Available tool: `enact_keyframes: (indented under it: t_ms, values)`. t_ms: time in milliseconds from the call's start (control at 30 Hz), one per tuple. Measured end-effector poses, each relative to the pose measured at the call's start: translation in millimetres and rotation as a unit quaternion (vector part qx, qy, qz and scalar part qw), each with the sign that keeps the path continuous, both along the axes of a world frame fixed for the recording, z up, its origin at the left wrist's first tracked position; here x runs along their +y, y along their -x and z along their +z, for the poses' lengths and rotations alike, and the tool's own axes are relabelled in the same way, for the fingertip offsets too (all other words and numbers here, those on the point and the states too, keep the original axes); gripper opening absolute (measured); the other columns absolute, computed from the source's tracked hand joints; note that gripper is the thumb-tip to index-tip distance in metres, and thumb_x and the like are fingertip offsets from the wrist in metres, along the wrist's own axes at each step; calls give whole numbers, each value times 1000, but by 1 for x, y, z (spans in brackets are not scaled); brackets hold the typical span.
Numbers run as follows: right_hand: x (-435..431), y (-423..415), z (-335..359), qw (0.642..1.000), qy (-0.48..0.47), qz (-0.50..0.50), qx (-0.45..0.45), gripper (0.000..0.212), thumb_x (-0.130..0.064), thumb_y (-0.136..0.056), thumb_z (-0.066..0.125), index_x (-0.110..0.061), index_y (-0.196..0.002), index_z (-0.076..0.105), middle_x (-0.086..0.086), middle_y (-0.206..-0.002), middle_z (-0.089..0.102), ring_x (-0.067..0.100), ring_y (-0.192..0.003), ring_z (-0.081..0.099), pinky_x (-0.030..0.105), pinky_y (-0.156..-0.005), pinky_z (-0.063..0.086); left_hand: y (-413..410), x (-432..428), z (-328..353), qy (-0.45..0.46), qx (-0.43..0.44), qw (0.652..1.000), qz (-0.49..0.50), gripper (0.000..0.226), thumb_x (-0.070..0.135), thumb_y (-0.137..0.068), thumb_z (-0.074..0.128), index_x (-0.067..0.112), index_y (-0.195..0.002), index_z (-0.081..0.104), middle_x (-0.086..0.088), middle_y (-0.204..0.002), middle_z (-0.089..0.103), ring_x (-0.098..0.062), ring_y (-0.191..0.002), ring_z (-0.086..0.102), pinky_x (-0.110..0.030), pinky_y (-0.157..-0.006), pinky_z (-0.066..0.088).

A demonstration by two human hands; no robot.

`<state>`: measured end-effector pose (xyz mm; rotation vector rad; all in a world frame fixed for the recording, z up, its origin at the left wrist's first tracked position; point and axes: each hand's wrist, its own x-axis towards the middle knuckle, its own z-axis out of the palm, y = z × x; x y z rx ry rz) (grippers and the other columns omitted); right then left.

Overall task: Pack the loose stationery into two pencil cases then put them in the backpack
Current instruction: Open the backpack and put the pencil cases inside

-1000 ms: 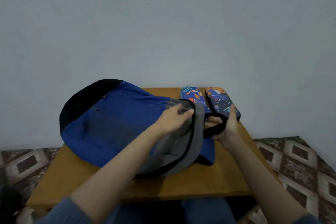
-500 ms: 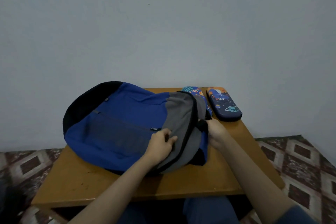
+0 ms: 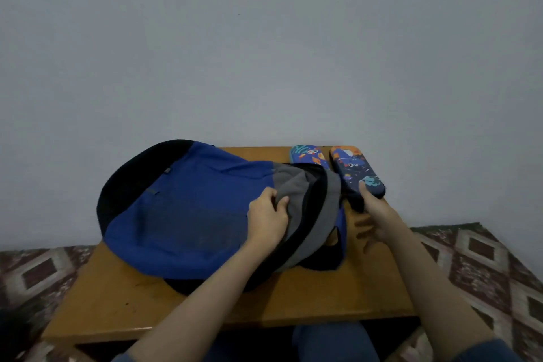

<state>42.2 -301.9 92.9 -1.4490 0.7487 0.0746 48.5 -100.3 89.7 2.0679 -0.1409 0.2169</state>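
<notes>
– Which hand is nearer the orange case (image 3: 352, 170) and the teal case (image 3: 307, 156)?
– Your right hand (image 3: 376, 214). It pinches the strap (image 3: 354, 203), just beside the orange case. Both lie side by side, pointing away from you, at the back of the table (image 3: 176, 303) by the wall (image 3: 264, 67). Your left hand (image 3: 267, 214) grips the bag (image 3: 182, 209) flap.

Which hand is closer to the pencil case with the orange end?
Right. The right hand is beside the pencil case, at its near end; the left hand grips the backpack, farther left.

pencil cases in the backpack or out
Out: the teal pencil case and the orange-topped pencil case lie on the table beside the backpack.
</notes>
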Motion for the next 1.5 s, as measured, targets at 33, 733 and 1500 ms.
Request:
enact_keyframes:
  t_ms: [33, 733, 1500]
  values:
    - [-3, 9, -2, 1000, -14, 13, 22, 76, -68, -85, 41, -9, -132, 42, 16, -116, 52, 35, -101, 51, 50, -86, 40, 1, -3, -7, -6, 6, 1000, -1, 18, 21, -94, 52, 9, -81, 48, -2, -76, 53, -24, -80, 56, -29, -64, 38]
    - [18, 7, -53, 981, -151, -98, -69, 42, -19, -96, 51, 0, -132, 43, 16, -132, 51, 36, -117, 51, 38, -61, 52, -62, 99, 20, 141, 75, 952, 263, 23, 20, -93, 56, -1, -93, 65, -21, -98, 65, -34, -94, 60, -41, -84, 49]
    - [25, 3, -55, 988, 114, -92, -56, 42, -20, -84, 68, 1, -117, 52, 17, -118, 58, 36, -106, 55, 44, -80, 51, -56, 64, -27, -459, -18, 888, -28, 81, 75, -84, 18, 30, -150, 4, -5, -156, -22, -31, -141, -25, -56, -110, -13]
